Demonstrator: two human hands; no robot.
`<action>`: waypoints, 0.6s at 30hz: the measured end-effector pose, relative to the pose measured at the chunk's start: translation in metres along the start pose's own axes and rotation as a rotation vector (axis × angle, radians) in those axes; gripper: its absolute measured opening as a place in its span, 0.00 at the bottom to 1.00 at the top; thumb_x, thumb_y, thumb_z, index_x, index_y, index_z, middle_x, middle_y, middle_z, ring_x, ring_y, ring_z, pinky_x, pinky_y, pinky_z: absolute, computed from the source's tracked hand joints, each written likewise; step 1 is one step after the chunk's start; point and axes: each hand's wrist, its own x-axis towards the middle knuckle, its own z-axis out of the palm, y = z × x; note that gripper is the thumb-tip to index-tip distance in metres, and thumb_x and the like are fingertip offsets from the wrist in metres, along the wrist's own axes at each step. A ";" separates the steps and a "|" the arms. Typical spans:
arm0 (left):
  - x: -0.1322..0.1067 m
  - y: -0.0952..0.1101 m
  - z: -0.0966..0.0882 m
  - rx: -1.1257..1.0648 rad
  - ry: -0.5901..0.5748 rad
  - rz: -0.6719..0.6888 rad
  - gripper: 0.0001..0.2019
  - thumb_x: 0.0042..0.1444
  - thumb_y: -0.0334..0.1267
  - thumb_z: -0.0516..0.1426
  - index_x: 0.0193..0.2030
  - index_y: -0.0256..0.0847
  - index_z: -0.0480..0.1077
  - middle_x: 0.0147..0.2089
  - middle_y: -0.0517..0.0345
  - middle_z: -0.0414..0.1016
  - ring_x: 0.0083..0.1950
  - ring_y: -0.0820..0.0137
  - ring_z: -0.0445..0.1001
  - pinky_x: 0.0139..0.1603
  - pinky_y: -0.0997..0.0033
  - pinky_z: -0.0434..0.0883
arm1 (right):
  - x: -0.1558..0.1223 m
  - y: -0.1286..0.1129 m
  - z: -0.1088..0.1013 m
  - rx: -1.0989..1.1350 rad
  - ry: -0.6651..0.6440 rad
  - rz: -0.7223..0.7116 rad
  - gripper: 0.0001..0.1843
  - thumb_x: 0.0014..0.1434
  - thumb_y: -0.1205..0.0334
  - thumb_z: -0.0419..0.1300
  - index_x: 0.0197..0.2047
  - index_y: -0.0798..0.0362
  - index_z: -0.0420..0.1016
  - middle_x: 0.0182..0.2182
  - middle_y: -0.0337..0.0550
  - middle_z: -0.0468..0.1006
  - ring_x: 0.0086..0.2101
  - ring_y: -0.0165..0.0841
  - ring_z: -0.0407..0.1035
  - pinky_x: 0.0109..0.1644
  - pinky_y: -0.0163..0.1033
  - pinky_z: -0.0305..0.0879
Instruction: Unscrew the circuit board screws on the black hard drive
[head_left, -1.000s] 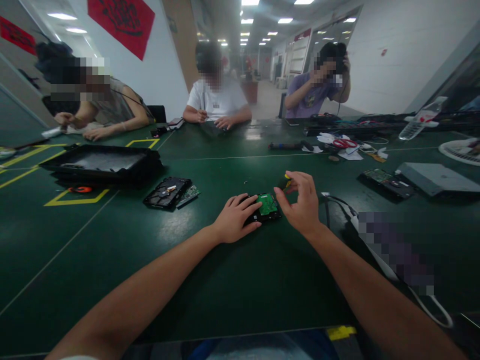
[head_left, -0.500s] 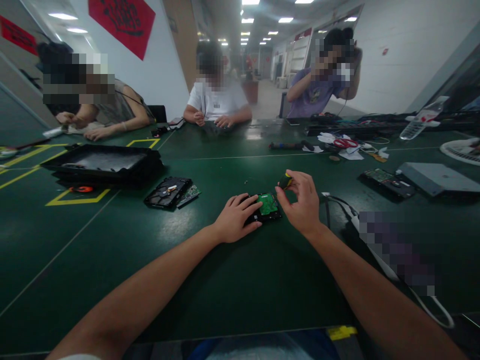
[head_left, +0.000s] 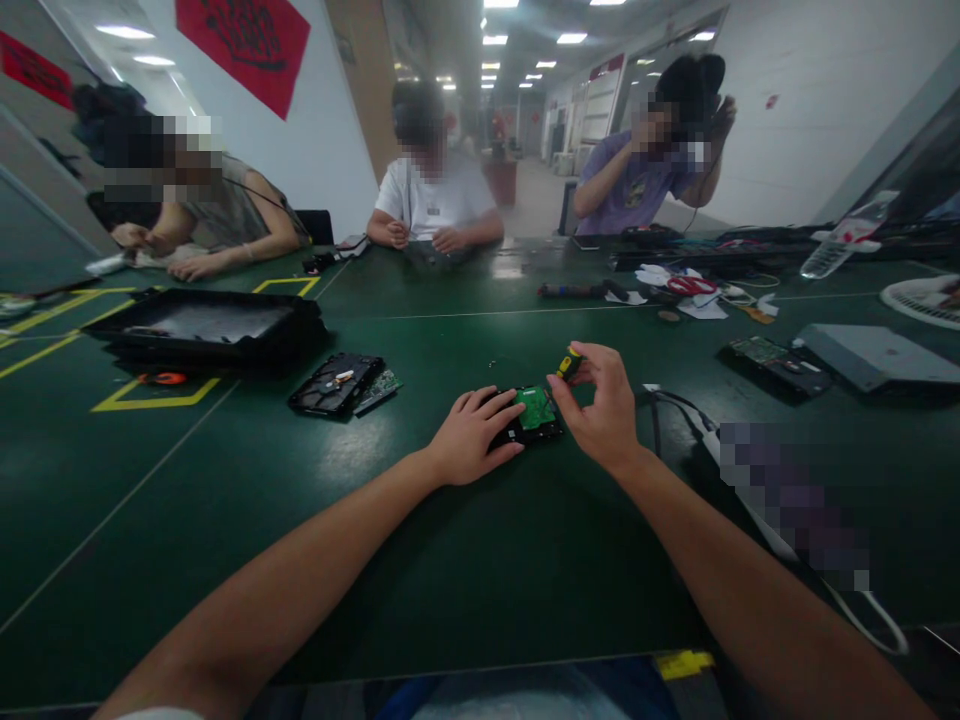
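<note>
A black hard drive [head_left: 528, 420] with a green circuit board on top lies on the green table [head_left: 480, 560] in front of me. My left hand [head_left: 471, 434] rests on the drive's left side, fingers curled over it and pressing it down. My right hand [head_left: 601, 408] is just right of the drive, fingers pinched round a small screwdriver [head_left: 568, 362] with a black and yellow handle. The screwdriver stands nearly upright over the board's right edge; its tip is hidden behind my fingers.
A second opened hard drive [head_left: 337, 384] lies to the left, behind it a black tray [head_left: 202, 325]. Cables and a power strip [head_left: 705, 430] run on the right, with more boards [head_left: 772, 362] and a grey box [head_left: 870, 355] beyond. Three people sit at the far side.
My right hand's fingers have shifted slightly round the screwdriver handle, which now shows a little more upright. My left hand and the drive have not moved. The person at the back right raised an arm.
</note>
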 end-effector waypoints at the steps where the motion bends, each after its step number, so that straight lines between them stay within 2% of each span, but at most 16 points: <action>1: 0.000 0.000 0.000 0.000 0.000 0.000 0.35 0.71 0.59 0.57 0.80 0.51 0.60 0.83 0.51 0.56 0.81 0.42 0.53 0.78 0.32 0.55 | 0.000 0.000 0.000 -0.019 0.004 -0.007 0.28 0.69 0.60 0.67 0.69 0.41 0.66 0.58 0.51 0.74 0.46 0.42 0.79 0.45 0.52 0.85; 6: 0.000 -0.001 0.000 0.006 0.000 0.001 0.35 0.72 0.60 0.55 0.80 0.50 0.59 0.83 0.52 0.56 0.81 0.41 0.53 0.78 0.32 0.55 | -0.001 -0.001 0.000 0.040 -0.036 0.017 0.28 0.72 0.62 0.62 0.71 0.42 0.62 0.62 0.53 0.75 0.46 0.40 0.82 0.51 0.53 0.83; 9: 0.000 0.000 -0.001 0.010 -0.010 0.003 0.35 0.72 0.60 0.55 0.80 0.49 0.59 0.83 0.52 0.55 0.81 0.41 0.53 0.78 0.32 0.55 | -0.003 0.000 0.002 0.057 -0.039 0.044 0.29 0.72 0.60 0.62 0.72 0.42 0.59 0.61 0.51 0.77 0.45 0.41 0.83 0.52 0.53 0.83; 14: 0.000 0.000 -0.001 -0.003 -0.007 0.002 0.35 0.72 0.59 0.56 0.80 0.50 0.59 0.83 0.51 0.55 0.81 0.41 0.53 0.78 0.31 0.55 | -0.003 0.001 0.001 -0.011 -0.022 0.026 0.29 0.71 0.56 0.65 0.71 0.41 0.63 0.57 0.48 0.79 0.41 0.40 0.81 0.49 0.54 0.84; 18: -0.001 0.000 -0.001 -0.012 0.000 0.001 0.35 0.72 0.59 0.56 0.80 0.50 0.59 0.83 0.51 0.56 0.81 0.41 0.53 0.78 0.31 0.55 | -0.001 0.000 -0.001 -0.019 -0.054 0.001 0.28 0.72 0.57 0.63 0.71 0.41 0.64 0.56 0.50 0.77 0.44 0.42 0.79 0.50 0.56 0.83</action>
